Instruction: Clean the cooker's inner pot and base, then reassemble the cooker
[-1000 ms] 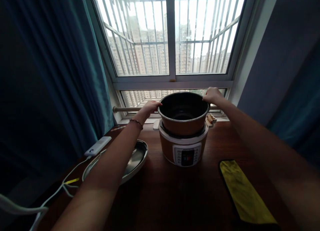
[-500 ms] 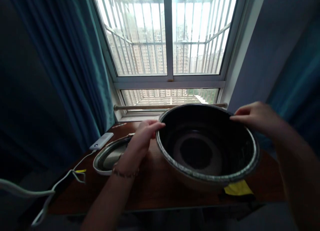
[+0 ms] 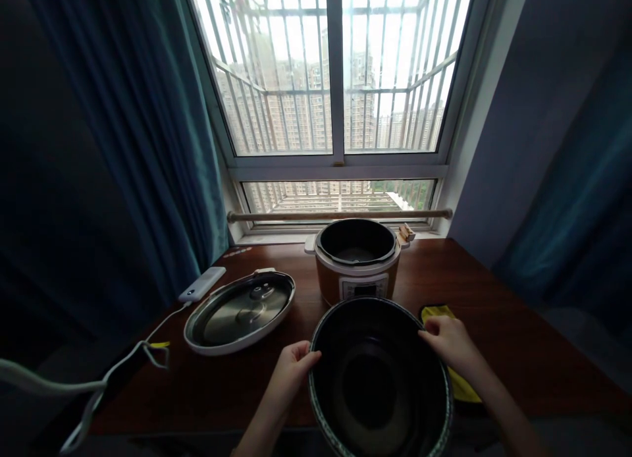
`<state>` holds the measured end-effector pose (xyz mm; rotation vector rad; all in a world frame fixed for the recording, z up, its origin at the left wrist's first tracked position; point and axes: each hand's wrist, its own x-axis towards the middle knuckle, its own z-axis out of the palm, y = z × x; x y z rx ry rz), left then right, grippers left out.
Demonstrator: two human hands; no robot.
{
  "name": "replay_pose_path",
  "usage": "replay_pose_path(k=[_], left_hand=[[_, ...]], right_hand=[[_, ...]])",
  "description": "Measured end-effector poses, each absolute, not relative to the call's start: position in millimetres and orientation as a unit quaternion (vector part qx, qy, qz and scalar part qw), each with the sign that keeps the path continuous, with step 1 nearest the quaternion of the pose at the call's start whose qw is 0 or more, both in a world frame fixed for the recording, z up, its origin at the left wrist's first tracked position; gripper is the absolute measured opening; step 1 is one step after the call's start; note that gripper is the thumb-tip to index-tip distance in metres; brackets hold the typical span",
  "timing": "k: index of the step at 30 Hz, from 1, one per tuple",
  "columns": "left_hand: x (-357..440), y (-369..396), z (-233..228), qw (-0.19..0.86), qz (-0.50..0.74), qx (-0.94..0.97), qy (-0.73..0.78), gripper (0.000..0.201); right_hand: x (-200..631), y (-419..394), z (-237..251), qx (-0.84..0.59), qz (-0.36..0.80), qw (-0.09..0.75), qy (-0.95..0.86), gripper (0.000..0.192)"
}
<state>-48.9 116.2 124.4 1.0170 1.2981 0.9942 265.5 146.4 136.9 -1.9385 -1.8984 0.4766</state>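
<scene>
I hold a dark round inner pot [image 3: 378, 384] close to me, over the near edge of the wooden table [image 3: 494, 299]. My left hand [image 3: 292, 365] grips its left rim and my right hand [image 3: 449, 344] grips its right rim. The pot looks empty inside. Behind it stands the orange-and-white cooker body [image 3: 358, 266], open on top, near the window. The cooker's metal lid [image 3: 240, 310] lies upside down on the table to the left.
A yellow cloth [image 3: 461, 384] lies on the table right of the pot, mostly hidden by my right hand. A white power bank [image 3: 202, 284] with a cable [image 3: 123, 365] sits at the table's left. Teal curtains hang on both sides of the window.
The pot was lifted out of the cooker body and brought toward me, now lower and nearer. The cooker body stands open.
</scene>
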Motion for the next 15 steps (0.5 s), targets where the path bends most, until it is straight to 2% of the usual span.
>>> replay_pose_path(k=[6, 15], left_hand=[[-55, 124, 108, 0.582, 0.393, 0.429, 0.568, 0.039], [-59, 127, 100, 0.588, 0.371, 0.431, 0.575, 0.048]], right_hand=[[260, 160, 116, -0.696, 0.177, 0.169, -0.675, 0.019], [257, 155, 112, -0.699, 0.197, 0.177, -0.665, 0.021]])
